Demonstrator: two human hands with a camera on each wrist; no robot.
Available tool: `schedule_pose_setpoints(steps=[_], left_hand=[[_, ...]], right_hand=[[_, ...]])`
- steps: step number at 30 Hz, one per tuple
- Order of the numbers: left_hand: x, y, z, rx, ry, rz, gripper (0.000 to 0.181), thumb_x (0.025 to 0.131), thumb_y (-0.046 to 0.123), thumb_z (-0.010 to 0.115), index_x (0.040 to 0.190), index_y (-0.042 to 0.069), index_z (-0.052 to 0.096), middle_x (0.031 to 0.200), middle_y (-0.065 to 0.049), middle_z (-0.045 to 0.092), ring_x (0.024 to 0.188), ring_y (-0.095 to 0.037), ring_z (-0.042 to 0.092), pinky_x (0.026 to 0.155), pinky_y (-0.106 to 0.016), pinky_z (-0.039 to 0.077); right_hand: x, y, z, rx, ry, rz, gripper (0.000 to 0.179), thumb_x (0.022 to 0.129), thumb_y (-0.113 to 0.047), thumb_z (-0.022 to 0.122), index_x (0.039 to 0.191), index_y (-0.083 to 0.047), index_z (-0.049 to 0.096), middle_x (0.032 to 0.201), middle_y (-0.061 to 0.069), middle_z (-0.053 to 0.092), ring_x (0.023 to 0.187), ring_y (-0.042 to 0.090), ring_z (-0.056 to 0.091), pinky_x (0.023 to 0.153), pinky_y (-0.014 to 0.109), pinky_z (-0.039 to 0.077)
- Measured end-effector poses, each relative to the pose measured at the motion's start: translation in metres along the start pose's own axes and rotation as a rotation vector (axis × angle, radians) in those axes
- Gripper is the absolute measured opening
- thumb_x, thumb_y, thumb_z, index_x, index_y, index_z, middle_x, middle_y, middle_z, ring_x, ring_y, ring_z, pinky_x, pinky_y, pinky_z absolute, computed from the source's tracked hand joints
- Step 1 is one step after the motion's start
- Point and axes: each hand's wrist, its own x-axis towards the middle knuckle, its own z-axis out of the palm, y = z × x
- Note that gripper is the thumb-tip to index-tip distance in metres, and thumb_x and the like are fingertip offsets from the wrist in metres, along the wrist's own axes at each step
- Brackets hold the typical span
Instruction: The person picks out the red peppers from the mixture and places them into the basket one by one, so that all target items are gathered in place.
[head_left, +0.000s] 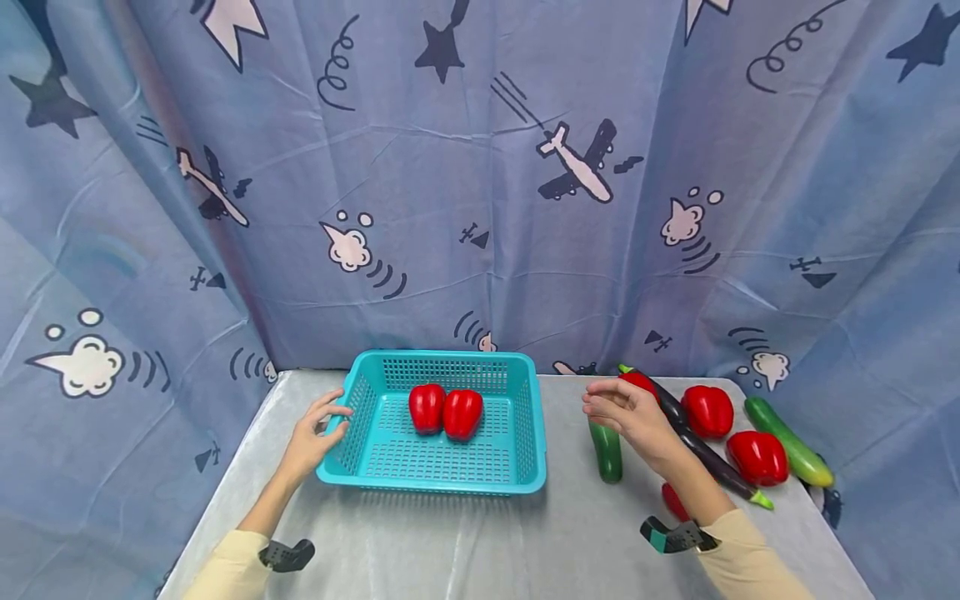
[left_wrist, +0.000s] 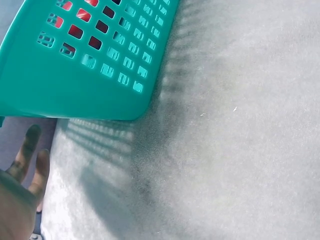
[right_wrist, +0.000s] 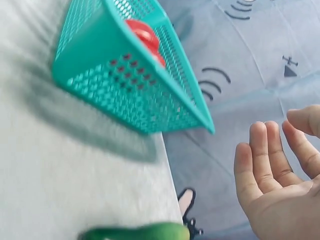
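A turquoise perforated basket [head_left: 442,357] stands on the table with two red bell peppers [head_left: 462,414] side by side in it. My left hand [head_left: 309,437] is at the basket's left side, fingers spread and holding nothing; in the left wrist view its fingertips [left_wrist: 33,132] are just below the basket's rim. To the right of the basket, my right hand [head_left: 637,421] hovers with relaxed fingers and an empty palm. Beneath it lies a green cucumber [head_left: 609,457], its far end covered by the hand in the head view. The right wrist view shows the cucumber [right_wrist: 140,233] apart from the fingers.
Right of my right hand lie a long dark eggplant [head_left: 708,457], red bell peppers [head_left: 707,411] and a green cucumber with a yellow end [head_left: 787,442]. My right forearm partly covers another red pepper [head_left: 673,502]. A blue patterned curtain [head_left: 450,167] hangs behind the grey-covered table [head_left: 487,550].
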Motion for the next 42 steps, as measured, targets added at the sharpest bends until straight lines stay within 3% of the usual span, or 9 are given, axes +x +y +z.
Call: schedule_pose_setpoints(steps=[4, 18, 25, 35, 40, 42], left_hand=[[0.000, 0.004, -0.001, -0.003, -0.008, -0.012, 0.018, 0.091, -0.015, 0.065, 0.109, -0.014, 0.067, 0.146, -0.032, 0.043, 0.134, -0.054, 0.037, 0.093, -0.068, 0.037], [-0.001, -0.003, -0.001, -0.004, -0.003, -0.016, 0.018, 0.091, -0.014, 0.065, 0.109, -0.013, 0.067, 0.146, -0.034, 0.043, 0.134, -0.054, 0.036, 0.092, -0.068, 0.038], [-0.002, -0.001, -0.001, 0.002, -0.001, -0.021, 0.018, 0.092, -0.014, 0.065, 0.109, -0.013, 0.067, 0.146, -0.032, 0.043, 0.134, -0.054, 0.037, 0.091, -0.067, 0.038], [-0.001, 0.001, -0.001, -0.004, -0.004, -0.025, 0.018, 0.092, -0.014, 0.065, 0.110, -0.014, 0.067, 0.146, -0.034, 0.043, 0.134, -0.054, 0.037, 0.093, -0.070, 0.036], [-0.001, 0.001, 0.000, -0.014, -0.002, -0.024, 0.018, 0.092, -0.014, 0.065, 0.110, -0.013, 0.067, 0.146, -0.034, 0.042, 0.135, -0.054, 0.036, 0.095, -0.071, 0.034], [0.000, 0.001, 0.000, -0.014, -0.002, -0.020, 0.018, 0.092, -0.014, 0.064, 0.110, -0.013, 0.066, 0.146, -0.035, 0.042, 0.135, -0.054, 0.036, 0.094, -0.072, 0.034]], right_hand=[[-0.006, 0.002, -0.015, -0.018, -0.013, -0.005, 0.037, 0.102, -0.012, 0.063, 0.129, 0.011, 0.053, 0.119, 0.015, 0.066, 0.102, 0.021, 0.069, 0.091, 0.037, 0.052], [-0.034, 0.014, -0.066, -0.125, -0.019, 0.027, 0.035, 0.103, -0.012, 0.063, 0.130, 0.008, 0.055, 0.120, 0.015, 0.065, 0.103, 0.016, 0.069, 0.086, 0.032, 0.054], [-0.052, 0.024, -0.093, -0.196, 0.002, 0.013, 0.036, 0.102, -0.007, 0.063, 0.131, 0.011, 0.053, 0.115, 0.003, 0.069, 0.101, 0.012, 0.069, 0.083, 0.030, 0.055], [-0.075, 0.033, -0.113, -0.485, 0.105, 0.129, 0.048, 0.100, -0.028, 0.069, 0.135, 0.003, 0.057, 0.126, 0.024, 0.063, 0.101, 0.011, 0.066, 0.081, 0.025, 0.054], [-0.086, 0.038, -0.120, -0.468, 0.086, 0.157, 0.056, 0.099, -0.026, 0.071, 0.141, 0.005, 0.052, 0.133, 0.028, 0.058, 0.105, 0.010, 0.065, 0.081, 0.026, 0.054], [-0.089, 0.040, -0.122, -0.445, 0.073, 0.171, 0.059, 0.098, -0.025, 0.071, 0.143, 0.005, 0.049, 0.136, 0.029, 0.055, 0.110, 0.015, 0.065, 0.082, 0.026, 0.054]])
